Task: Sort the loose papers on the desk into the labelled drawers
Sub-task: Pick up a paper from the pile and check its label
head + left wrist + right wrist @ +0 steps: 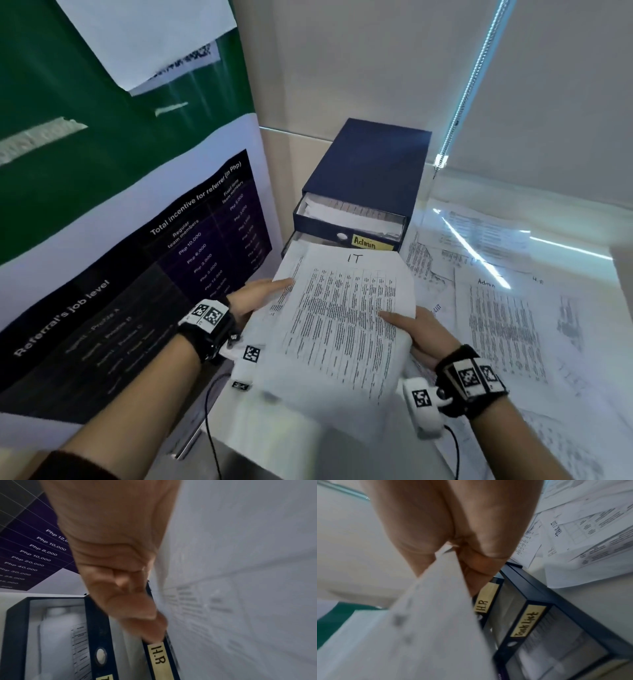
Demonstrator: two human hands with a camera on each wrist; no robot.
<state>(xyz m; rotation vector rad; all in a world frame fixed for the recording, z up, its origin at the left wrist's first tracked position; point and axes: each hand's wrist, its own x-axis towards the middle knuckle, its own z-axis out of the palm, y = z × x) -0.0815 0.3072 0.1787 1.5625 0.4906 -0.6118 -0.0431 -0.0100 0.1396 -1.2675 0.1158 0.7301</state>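
Here both hands — left (255,298), right (412,330) — grip the IT sheet (342,318) between them, before the drawers (352,219).

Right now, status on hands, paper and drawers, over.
Left hand and right hand each grip a side of the IT sheet. Sheet held in front of drawer unit; Admin drawer open. Loose papers cover the desk at right.

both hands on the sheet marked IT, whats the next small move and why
Probably lower the sheet enough to read the drawer labels it hides. The left hand and right hand hold it in front of the drawer unit. The visible labels read Admin, H.R and Task List; no IT label shows, so its drawer must be found first.
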